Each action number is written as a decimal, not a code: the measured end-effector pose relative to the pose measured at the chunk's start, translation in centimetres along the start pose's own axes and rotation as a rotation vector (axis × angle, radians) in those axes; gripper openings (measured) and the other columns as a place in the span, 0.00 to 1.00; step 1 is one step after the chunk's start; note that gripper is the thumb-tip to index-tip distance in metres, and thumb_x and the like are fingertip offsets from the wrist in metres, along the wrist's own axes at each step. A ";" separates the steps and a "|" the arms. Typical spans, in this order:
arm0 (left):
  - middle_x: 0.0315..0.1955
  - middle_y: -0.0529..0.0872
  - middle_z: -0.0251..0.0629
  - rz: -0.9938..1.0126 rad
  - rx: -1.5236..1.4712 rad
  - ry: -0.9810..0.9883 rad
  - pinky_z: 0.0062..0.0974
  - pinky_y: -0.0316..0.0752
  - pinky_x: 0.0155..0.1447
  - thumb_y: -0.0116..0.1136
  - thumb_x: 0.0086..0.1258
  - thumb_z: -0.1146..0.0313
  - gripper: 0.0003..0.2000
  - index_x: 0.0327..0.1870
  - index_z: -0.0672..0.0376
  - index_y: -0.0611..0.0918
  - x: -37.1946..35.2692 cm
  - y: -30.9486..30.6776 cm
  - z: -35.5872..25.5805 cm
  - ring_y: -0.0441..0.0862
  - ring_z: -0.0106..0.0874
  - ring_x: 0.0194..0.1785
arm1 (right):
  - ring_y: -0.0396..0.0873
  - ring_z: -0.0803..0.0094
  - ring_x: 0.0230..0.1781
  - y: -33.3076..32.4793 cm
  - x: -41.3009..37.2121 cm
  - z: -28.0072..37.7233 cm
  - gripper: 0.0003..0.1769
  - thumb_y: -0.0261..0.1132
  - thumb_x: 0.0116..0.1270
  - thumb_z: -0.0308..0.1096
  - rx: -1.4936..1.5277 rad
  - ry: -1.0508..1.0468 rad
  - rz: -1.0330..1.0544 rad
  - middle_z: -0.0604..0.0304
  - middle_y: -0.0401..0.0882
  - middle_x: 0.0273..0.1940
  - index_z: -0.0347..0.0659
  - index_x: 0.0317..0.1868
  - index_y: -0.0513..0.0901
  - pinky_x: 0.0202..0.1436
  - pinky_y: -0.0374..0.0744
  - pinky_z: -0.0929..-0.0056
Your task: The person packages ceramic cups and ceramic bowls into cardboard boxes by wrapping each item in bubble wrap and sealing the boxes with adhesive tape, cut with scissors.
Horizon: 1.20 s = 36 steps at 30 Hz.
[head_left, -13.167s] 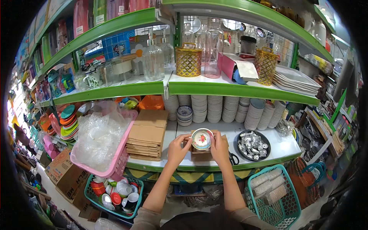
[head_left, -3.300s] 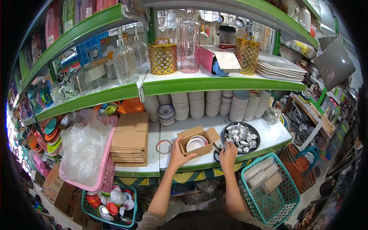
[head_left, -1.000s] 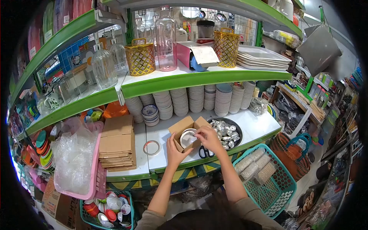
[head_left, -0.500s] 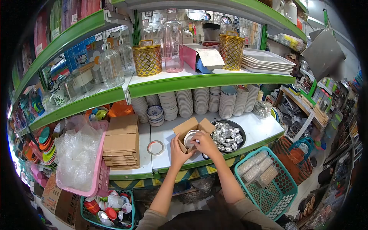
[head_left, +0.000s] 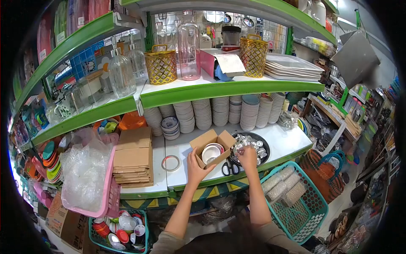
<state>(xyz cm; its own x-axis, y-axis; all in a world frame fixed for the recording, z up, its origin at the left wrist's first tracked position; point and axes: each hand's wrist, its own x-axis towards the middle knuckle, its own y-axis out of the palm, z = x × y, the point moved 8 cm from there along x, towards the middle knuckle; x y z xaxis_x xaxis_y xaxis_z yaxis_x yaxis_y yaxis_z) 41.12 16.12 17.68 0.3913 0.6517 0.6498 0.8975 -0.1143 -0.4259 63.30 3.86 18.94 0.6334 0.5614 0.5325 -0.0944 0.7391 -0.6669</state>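
My left hand (head_left: 197, 170) grips the near left side of an open cardboard box (head_left: 204, 139), its thumb along the front wall. Inside the box sits a white bowl (head_left: 211, 152) with a reddish mark on its inner wall; something silvery shows at its bottom. My right hand (head_left: 248, 156) is over the left part of a round black tray (head_left: 268, 155) heaped with foil-wrapped pieces (head_left: 259, 148). Its fingers are curled together among the foil, and what they pinch is hidden. Black-handled scissors (head_left: 230, 168) lie between box and tray.
A tape roll (head_left: 170, 163) and stacked flat cardboard (head_left: 133, 156) are left of the box. Stacked white cups (head_left: 220, 111) line the back beneath the green-edged shelf (head_left: 232, 89). A pink basket (head_left: 111, 190) holds bubble wrap; a teal basket (head_left: 315, 199) holds wrapped packages.
My right hand has left the bowl in the box and moved right to the foil-wrapped pieces, uncovering the scissors. My left hand has stayed on the box.
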 end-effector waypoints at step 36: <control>0.54 0.69 0.49 -0.018 -0.039 0.002 0.41 0.66 0.62 0.78 0.40 0.53 0.50 0.66 0.61 0.61 0.0 -0.1 0.0 0.68 0.48 0.59 | 0.75 0.58 0.38 0.4 -1.0 12.4 0.04 0.67 0.54 0.30 0.185 -0.568 0.106 0.58 0.80 0.32 0.40 0.29 0.81 0.44 0.73 0.61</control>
<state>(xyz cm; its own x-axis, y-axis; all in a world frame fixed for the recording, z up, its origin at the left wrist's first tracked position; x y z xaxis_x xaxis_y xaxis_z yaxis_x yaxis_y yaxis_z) 41.02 16.18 17.75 0.3757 0.6526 0.6580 0.9115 -0.1320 -0.3895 53.12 8.21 24.64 0.1092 0.7089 0.6969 -0.2992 0.6920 -0.6570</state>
